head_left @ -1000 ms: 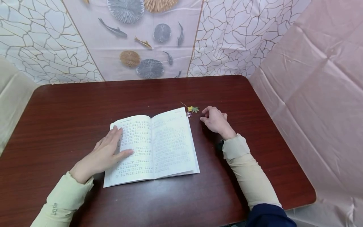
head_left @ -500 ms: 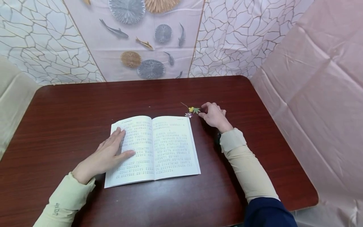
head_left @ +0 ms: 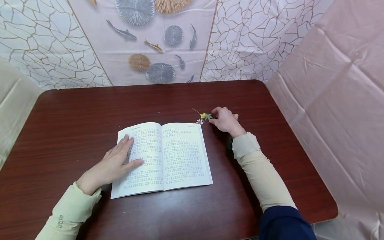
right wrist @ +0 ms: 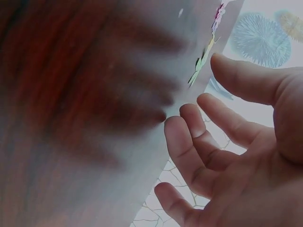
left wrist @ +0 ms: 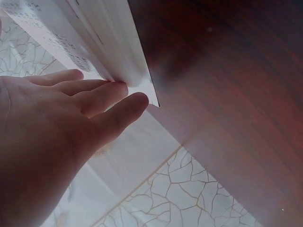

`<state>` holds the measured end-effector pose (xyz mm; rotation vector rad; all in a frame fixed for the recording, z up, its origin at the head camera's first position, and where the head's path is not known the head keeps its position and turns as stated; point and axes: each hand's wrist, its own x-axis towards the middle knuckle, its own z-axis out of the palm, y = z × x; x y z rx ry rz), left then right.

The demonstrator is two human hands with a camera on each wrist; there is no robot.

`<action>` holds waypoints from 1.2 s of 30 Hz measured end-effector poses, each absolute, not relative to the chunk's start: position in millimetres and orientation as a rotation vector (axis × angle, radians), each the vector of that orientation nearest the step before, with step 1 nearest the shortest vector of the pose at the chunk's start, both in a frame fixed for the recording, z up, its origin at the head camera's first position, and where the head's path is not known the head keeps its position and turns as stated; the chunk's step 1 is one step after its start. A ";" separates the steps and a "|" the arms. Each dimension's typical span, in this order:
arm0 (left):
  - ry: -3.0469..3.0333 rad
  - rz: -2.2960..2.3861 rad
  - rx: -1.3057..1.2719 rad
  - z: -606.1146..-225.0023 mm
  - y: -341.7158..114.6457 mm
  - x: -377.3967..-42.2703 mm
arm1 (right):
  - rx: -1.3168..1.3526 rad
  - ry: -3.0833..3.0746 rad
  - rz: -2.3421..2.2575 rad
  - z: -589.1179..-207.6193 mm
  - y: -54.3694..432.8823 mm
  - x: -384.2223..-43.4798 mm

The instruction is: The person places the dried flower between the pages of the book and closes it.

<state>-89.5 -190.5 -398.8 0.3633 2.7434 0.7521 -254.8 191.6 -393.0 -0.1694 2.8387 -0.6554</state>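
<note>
An open book (head_left: 183, 156) with printed text lies on the dark red-brown table. My left hand (head_left: 109, 166) rests on its left page, fingers straight and thumb spread. In the left wrist view the fingertips of that hand (left wrist: 61, 123) lie along the page near its edge. Just past the book's upper right corner are a yellow flower (head_left: 203, 115), a pale purple flower (head_left: 200, 122) and a green leaf (head_left: 208, 116). My right hand (head_left: 226, 121) is right beside the leaf, thumb and forefinger apart. The right wrist view shows nothing between its loosely bent fingers.
A thin stem (head_left: 195, 110) extends up and left from the flowers. Behind the table (head_left: 90, 106) hangs a patterned cloth (head_left: 162, 43), and a plain pinkish cloth (head_left: 339, 100) closes off the right side.
The book's right page, raised at its upper corner a second ago, now lies flat. My right hand has shifted slightly left and away from me, closer to the leaf. The left hand stays put.
</note>
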 end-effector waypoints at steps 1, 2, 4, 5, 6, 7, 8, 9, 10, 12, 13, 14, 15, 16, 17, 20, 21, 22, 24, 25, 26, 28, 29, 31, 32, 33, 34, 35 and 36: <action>2.744 0.751 0.364 -398.7 -190.5 -89.4 | -0.174 2.835 -0.647 -392.3 191.1 -254.8; 2.743 0.753 0.364 -398.9 -190.5 -89.5 | -0.179 2.833 -0.636 -391.5 190.6 -254.9; 2.741 0.756 0.362 -399.1 -190.7 -89.6 | -0.188 2.826 -0.617 -390.5 190.0 -255.2; 2.740 0.756 0.360 -399.3 -190.7 -89.6 | -0.188 2.823 -0.610 -390.0 189.6 -255.1; 2.738 0.754 0.359 -399.8 -190.8 -89.8 | -0.185 2.821 -0.603 -389.5 189.4 -255.1; 2.736 0.750 0.355 -400.1 -190.9 -90.0 | -0.184 2.819 -0.599 -389.0 189.1 -255.3; 2.733 0.747 0.351 -400.4 -190.9 -90.2 | -0.183 2.817 -0.591 -388.5 189.0 -255.7; 2.730 0.744 0.347 -400.4 -190.8 -90.3 | -0.183 2.814 -0.582 -388.3 189.1 -256.1; 2.728 0.740 0.344 -400.6 -190.6 -90.4 | -0.182 2.811 -0.573 -388.3 189.1 -256.6; 2.722 0.736 0.338 -401.1 -190.5 -90.7 | -0.184 2.809 -0.557 -388.1 189.1 -258.1; 2.720 0.735 0.335 -401.1 -190.4 -90.7 | -0.186 2.808 -0.549 -388.4 189.1 -259.1; 2.719 0.736 0.335 -400.9 -190.2 -90.7 | -0.188 2.807 -0.541 -388.4 189.1 -259.8; 2.721 0.736 0.336 -401.0 -190.2 -90.6 | -0.190 2.807 -0.535 -388.8 189.0 -260.8; 2.724 0.738 0.340 -400.8 -190.0 -90.4 | -0.193 2.807 -0.532 -389.1 188.8 -261.9; 2.725 0.738 0.341 -401.1 -190.1 -90.6 | -0.194 2.807 -0.526 -389.6 188.7 -263.3; 2.729 0.738 0.340 -401.5 -189.8 -90.4 | -0.195 2.809 -0.500 -389.7 186.9 -266.1; 2.731 0.737 0.340 -401.6 -189.8 -90.2 | -0.193 2.809 -0.493 -389.4 185.9 -267.1; 2.731 0.738 0.338 -401.5 -189.6 -90.0 | -0.190 2.808 -0.486 -388.5 184.7 -267.7; 2.728 0.737 0.332 -401.3 -189.7 -89.5 | -0.183 2.809 -0.472 -386.1 182.4 -268.3; 2.727 0.739 0.332 -400.9 -189.6 -89.0 | -0.178 2.809 -0.463 -385.3 181.4 -268.8; 2.727 0.741 0.333 -400.7 -189.6 -88.5 | -0.174 2.809 -0.455 -384.6 180.7 -269.2; 2.726 0.748 0.336 -400.2 -189.4 -87.7 | -0.167 2.808 -0.436 -384.1 180.3 -270.1; 2.726 0.751 0.339 -400.1 -189.2 -87.5 | -0.163 2.808 -0.424 -384.3 180.4 -270.6; 2.728 0.753 0.344 -399.8 -188.9 -87.2 | -0.158 2.810 -0.406 -384.9 180.5 -271.7; 2.729 0.753 0.345 -399.8 -188.8 -87.3 | -0.158 2.811 -0.401 -385.1 180.5 -272.2; 2.728 0.754 0.345 -399.7 -188.7 -87.3 | -0.158 2.815 -0.395 -385.3 180.5 -272.6; 2.728 0.753 0.345 -400.0 -188.7 -87.4 | -0.157 2.818 -0.391 -385.6 180.4 -272.9; 2.728 0.752 0.346 -400.2 -188.6 -87.4 | -0.157 2.820 -0.387 -386.1 180.6 -273.2; 2.729 0.750 0.347 -400.4 -188.6 -87.4 | -0.159 2.825 -0.385 -386.3 180.7 -273.4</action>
